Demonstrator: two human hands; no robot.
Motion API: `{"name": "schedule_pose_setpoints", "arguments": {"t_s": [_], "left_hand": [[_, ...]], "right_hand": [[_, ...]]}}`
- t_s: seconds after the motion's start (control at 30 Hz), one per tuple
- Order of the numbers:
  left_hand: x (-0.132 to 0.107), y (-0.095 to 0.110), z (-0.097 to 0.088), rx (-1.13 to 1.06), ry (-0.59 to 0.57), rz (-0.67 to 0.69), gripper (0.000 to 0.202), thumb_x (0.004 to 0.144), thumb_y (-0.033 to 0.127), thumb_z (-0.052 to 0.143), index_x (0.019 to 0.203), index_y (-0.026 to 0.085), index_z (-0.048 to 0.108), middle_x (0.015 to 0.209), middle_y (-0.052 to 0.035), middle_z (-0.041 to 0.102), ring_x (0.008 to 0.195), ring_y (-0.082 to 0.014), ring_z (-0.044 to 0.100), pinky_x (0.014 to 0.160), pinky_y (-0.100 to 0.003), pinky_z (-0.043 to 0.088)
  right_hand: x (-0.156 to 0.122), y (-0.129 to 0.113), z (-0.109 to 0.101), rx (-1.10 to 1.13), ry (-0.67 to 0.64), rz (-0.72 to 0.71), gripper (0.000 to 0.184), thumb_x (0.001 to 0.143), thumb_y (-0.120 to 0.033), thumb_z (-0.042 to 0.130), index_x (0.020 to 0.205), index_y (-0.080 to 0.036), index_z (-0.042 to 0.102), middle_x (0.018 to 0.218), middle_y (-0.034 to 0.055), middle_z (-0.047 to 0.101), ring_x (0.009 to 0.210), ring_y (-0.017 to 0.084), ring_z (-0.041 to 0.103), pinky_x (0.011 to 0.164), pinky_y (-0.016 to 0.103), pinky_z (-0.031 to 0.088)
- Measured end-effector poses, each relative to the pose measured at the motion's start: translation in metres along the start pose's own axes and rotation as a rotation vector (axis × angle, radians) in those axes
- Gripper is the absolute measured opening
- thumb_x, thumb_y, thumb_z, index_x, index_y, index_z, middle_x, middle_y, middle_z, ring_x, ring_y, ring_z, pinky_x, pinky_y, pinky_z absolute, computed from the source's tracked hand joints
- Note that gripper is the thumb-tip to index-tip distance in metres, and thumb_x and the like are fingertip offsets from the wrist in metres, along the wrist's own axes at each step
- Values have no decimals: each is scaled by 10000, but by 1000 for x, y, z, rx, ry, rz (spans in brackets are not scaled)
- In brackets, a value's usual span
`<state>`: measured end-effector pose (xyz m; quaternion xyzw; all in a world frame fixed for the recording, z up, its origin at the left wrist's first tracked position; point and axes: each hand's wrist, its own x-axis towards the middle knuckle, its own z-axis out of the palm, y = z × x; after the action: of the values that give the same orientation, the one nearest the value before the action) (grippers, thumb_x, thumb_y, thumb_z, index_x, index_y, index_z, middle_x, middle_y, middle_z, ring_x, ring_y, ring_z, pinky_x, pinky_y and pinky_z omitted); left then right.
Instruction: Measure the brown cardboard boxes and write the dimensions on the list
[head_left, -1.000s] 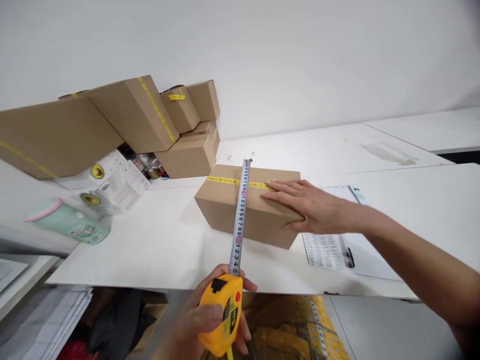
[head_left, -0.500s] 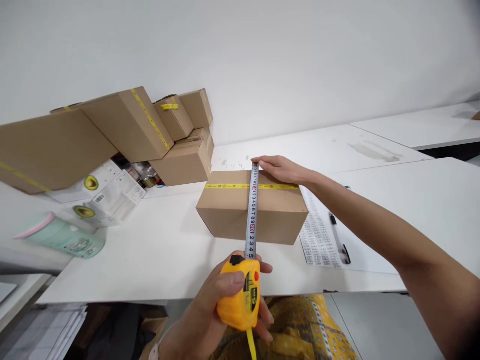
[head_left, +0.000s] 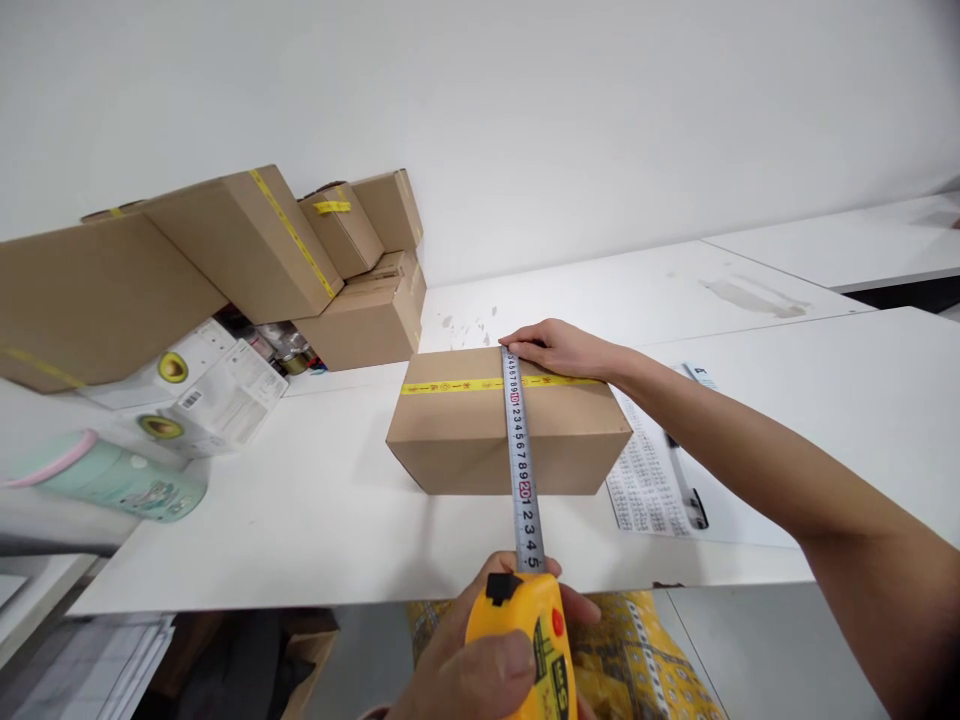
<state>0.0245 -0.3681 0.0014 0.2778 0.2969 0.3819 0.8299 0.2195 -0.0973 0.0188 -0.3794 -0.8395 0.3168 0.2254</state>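
Observation:
My left hand (head_left: 472, 655) is wrapped round the yellow case of a tape measure (head_left: 551, 640) in front of the table edge. Its metal blade (head_left: 517, 440) runs away from me across the top of a brown cardboard box (head_left: 457, 415), which has yellow tape along its upper face. At the box's far edge, my right hand (head_left: 555, 345) pinches the blade's end, fingers resting by the box top. The blade's tip is hidden under those fingers. Numbers up to about 25 show near the case.
Brown boxes (head_left: 360, 320) are stacked at the back left, beside a white carton with avocado pictures (head_left: 225, 385) and a mint tumbler (head_left: 112, 475). Right of the box lie a printed sheet (head_left: 649, 480) and a pen (head_left: 686, 485). Papers (head_left: 90, 660) sit below the table at left.
My left hand has brought the tape case nearer to me and slightly right, so the blade slants more. My right hand stays at the box's far edge. The view has shifted a little.

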Motion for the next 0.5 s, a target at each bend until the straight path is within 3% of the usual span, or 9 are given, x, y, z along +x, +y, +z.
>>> {"name": "schedule_pose_setpoints", "arguments": {"t_s": [0.17, 0.33, 0.4, 0.5], "left_hand": [[3, -2, 2, -16, 7, -5, 498, 835, 441, 722, 1227, 182, 556, 1285, -151, 578, 847, -225, 714, 794, -356, 528], [6, -2, 5, -15, -32, 13, 424, 858, 442, 702, 1191, 210, 579, 1290, -112, 585, 845, -207, 723, 731, -292, 515], [3, 1, -2, 15, -68, 27, 452, 850, 476, 704, 1204, 224, 582, 1234, -100, 621, 828, -192, 716, 695, -261, 505], [-10, 9, -22, 173, -108, 125, 588, 785, 571, 749, 1235, 241, 565, 997, -86, 704, 770, -193, 693, 656, -252, 493]], "right_hand": [[-1, -5, -1, -58, -3, 25, 353, 965, -375, 485, 1184, -192, 692, 1196, 105, 716, 1048, 251, 648, 959, 408, 469], [1, -2, 1, -33, 40, 13, 346, 976, -407, 471, 1145, -197, 687, 1177, 106, 715, 1046, 258, 648, 945, 414, 473], [-3, 0, 2, 18, 182, -7, 381, 991, -452, 444, 1140, -192, 679, 1198, 110, 706, 1066, 260, 641, 952, 426, 470], [-19, -4, 2, 130, 503, -27, 419, 995, -513, 445, 1160, -194, 662, 1206, 102, 699, 1088, 250, 634, 974, 443, 460]]}}
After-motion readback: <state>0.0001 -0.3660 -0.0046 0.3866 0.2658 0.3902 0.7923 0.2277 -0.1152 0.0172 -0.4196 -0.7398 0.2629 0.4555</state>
